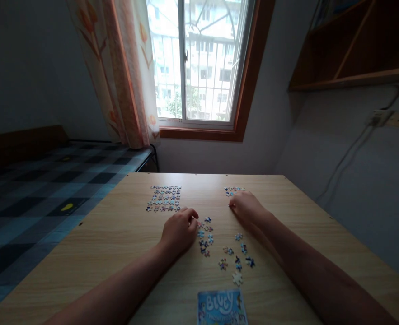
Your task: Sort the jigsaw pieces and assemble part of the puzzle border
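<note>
On a light wooden table [124, 239] my left hand [179, 230] rests with its fingers curled, fingertips touching the table beside several loose jigsaw pieces [204, 234]. My right hand [245, 205] lies fingers bent and pressed together, just below a small cluster of joined pieces [233, 190]; whether it pinches a piece is hidden. A larger assembled patch of puzzle [164, 198] lies left of my left hand. More loose pieces [236, 262] are scattered between my forearms.
A blue puzzle box [222, 308] marked "Bluey" lies at the near table edge. A bed with a checked cover [50, 189] stands to the left. Behind the table are a window [202, 63], a curtain [124, 76] and, upper right, a wooden shelf [355, 49].
</note>
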A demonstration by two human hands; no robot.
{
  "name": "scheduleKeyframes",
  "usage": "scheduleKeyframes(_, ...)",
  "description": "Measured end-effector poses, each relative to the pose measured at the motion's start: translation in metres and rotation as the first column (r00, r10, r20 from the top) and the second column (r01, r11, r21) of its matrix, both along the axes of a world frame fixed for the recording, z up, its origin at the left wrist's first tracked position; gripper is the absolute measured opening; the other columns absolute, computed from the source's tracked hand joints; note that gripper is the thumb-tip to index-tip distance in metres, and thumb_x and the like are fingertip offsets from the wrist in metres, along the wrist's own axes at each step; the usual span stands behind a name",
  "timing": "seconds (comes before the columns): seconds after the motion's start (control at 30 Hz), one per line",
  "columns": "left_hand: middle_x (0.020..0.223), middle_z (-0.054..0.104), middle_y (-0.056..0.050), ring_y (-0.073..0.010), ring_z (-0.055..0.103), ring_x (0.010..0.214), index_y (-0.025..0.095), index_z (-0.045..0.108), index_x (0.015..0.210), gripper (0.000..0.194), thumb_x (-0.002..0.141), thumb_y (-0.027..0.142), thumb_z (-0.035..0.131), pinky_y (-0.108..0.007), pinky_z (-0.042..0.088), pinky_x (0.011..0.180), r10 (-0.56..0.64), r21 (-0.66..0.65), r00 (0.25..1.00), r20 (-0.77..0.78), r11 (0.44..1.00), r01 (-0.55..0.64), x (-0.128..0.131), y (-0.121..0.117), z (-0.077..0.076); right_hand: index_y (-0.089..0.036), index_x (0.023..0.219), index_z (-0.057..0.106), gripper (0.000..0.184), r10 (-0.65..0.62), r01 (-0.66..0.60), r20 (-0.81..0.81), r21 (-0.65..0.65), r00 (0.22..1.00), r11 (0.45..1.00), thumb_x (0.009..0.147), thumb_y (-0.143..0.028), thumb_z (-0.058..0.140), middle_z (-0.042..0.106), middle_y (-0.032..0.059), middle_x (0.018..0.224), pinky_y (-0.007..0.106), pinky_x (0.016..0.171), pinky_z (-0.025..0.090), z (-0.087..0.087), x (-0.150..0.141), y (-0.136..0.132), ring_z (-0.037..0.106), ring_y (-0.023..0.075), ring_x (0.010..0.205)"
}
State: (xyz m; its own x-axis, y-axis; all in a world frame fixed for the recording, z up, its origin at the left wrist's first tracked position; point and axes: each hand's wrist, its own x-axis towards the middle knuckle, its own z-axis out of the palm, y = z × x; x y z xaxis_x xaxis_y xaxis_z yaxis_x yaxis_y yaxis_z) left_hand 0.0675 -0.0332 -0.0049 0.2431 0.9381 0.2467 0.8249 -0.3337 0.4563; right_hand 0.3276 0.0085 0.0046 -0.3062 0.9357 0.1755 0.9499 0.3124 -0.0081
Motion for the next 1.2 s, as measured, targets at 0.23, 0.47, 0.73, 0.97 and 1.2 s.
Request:
scheduleKeyframes(0.23,0.092,0.07,-0.003,-0.0199,0.062,0.081,0.021,0.069,0.088,0.019,0.083,0.015,0.052,-0.031,0.042,0.073,-0.015,0.007,1.0,0.0,1.0,0.015,-0.001,0.001,0.0,-0.027,0.074,0.081,0.015,-0.207,0.205,-0.019,-0.083,0.978,0.975,0.068,-0.016,0.072,0.076,0.0063,0.077,0.026,0.061,0.045,-0.001,0.05,0.015,0.069,0.0217,0.07)
scheduleKeyframes(0.47,0.091,0.069,-0.003,-0.0187,0.061,0.08,0.021,0.068,0.087,0.018,0.083,0.015,0.053,-0.03,0.041,0.073,-0.012,0.006,1.0,0.01,1.0,0.012,-0.001,0.0,0.001,-0.029,0.083,0.082,0.012,-0.353,0.349,-0.149,-0.05,0.924,0.936,0.078,-0.029,0.071,0.077,0.0061,0.086,0.028,0.065,0.049,-0.018,0.092,0.034,0.07,0.0246,0.081)
scheduleKeyframes(0.73,0.091,0.07,-0.002,-0.0189,0.062,0.081,0.021,0.068,0.086,0.016,0.083,0.015,0.053,-0.03,0.041,0.073,-0.018,0.006,0.999,0.026,1.0,0.018,-0.001,0.001,-0.001,-0.025,0.095,0.081,0.019,-0.322,0.318,-0.34,-0.069,0.883,0.946,0.084,-0.03,0.067,0.078,0.0028,0.09,0.024,0.071,0.05,-0.043,0.109,0.045,0.072,0.02,0.085)
scheduleKeyframes(0.97,0.091,0.07,-0.002,-0.019,0.062,0.082,0.022,0.068,0.085,0.017,0.082,0.014,0.053,-0.029,0.042,0.074,-0.014,-0.005,1.0,0.026,1.0,0.014,0.0,0.001,0.002,-0.028,0.095,0.08,0.018,-0.309,0.32,-0.383,-0.035,0.871,0.947,0.084,-0.032,0.067,0.077,0.0015,0.091,0.027,0.071,0.051,-0.047,0.109,0.045,0.071,0.0214,0.085)
scheduleKeyframes(1.2,0.087,0.071,-0.002,-0.0177,0.062,0.078,0.021,0.069,0.085,0.018,0.083,0.013,0.052,-0.029,0.041,0.071,-0.016,0.004,0.997,0.071,1.0,0.016,-0.001,0.003,-0.001,-0.03,0.097,0.08,0.019,-0.262,0.289,-0.396,0.008,0.88,0.957,0.087,-0.034,0.064,0.076,0.0007,0.101,0.027,0.076,0.051,-0.053,0.108,0.046,0.069,0.0208,0.091)
